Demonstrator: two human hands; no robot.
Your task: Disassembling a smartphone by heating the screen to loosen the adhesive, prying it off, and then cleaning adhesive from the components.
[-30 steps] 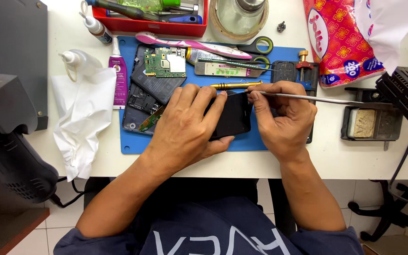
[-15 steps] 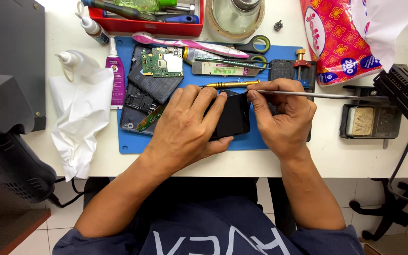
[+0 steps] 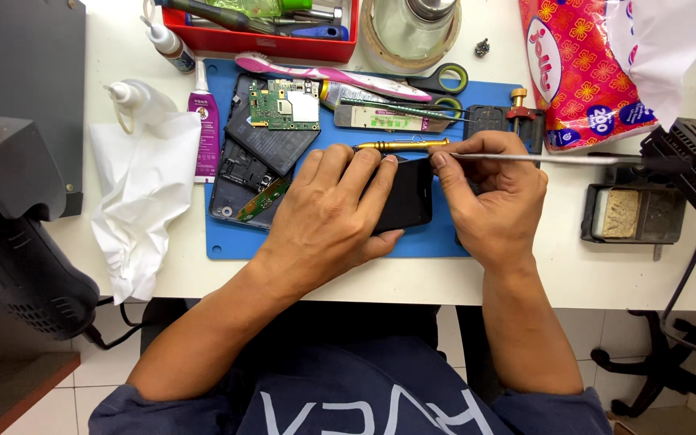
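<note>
- Centrally, left hand [image 3: 328,217] presses flat on the black phone [image 3: 407,196], pinning it to the blue mat [image 3: 437,238].
- Right hand [image 3: 493,197] pinches a thin metal tool [image 3: 541,159] at the phone's upper right edge.
- Brass screwdriver [image 3: 400,145] lies just above the fingers.
- Opened phone body [image 3: 255,161] with green circuit board [image 3: 283,105] sits left; white tissue [image 3: 142,189] beyond.

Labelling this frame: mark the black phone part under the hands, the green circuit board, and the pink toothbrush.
black phone part [image 3: 409,201], head view, bare face between the hands
green circuit board [image 3: 282,105], head view, board centre
pink toothbrush [image 3: 348,77], head view, mid handle
</note>
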